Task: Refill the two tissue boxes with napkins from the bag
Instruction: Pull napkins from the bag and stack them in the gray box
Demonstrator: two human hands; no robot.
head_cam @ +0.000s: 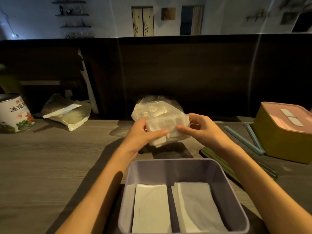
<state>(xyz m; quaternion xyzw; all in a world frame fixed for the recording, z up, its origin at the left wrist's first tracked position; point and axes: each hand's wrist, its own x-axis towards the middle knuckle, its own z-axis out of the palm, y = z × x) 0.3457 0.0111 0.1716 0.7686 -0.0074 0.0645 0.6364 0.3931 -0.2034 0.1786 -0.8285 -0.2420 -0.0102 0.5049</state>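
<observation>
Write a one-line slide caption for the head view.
Both hands, left and right, hold the napkin bag above the open purple box, half filled with napkins.

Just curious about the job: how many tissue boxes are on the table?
2. An open purple box sits nearest the person, with napkins in it. A yellow box with a pink lid stands at the right edge, partly cut off.

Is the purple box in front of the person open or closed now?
Open. The purple box has no lid on it, and its inside shows: two low stacks of white napkins lie side by side on the bottom.
</observation>
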